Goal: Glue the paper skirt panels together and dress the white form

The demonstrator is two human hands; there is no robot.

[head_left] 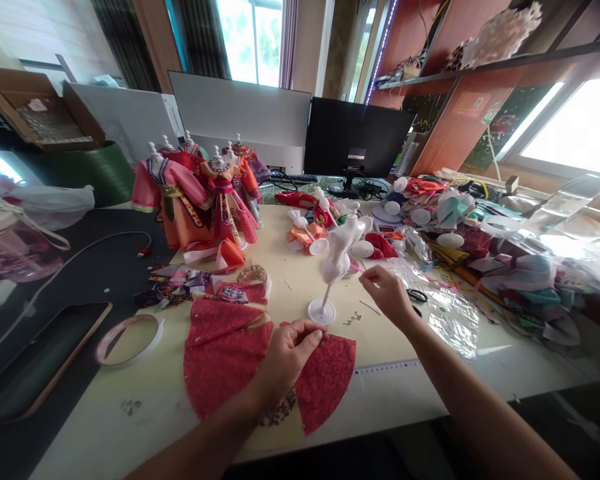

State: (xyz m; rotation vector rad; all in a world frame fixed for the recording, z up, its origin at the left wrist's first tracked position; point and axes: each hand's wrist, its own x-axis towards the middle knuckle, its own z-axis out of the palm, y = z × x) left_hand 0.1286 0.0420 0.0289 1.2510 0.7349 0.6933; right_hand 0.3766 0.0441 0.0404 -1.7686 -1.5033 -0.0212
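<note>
My left hand (pixel 291 357) is closed in a pinch at the upper edge of a red patterned fabric piece (pixel 327 373). Raised to the right, my right hand (pixel 386 293) has its fingertips pressed together; whatever they hold is too small to make out. Between and beyond both hands stands a small white dress-form mannequin (pixel 337 250) on a round base. More red fabric (pixel 225 353) lies flat to the left of my left hand, partly behind my forearm. A gold-coloured trinket (pixel 353 319) rests near the mannequin's base.
Several dressed mini mannequins (pixel 173 200) stand at the back left. Black-handled scissors (pixel 417 295), a clear plastic bag (pixel 455 323) and a ruler (pixel 387 367) lie at right. A tape roll (pixel 130 340) and a phone (pixel 40 353) sit left. Fabric scraps (pixel 525 280) pile up far right.
</note>
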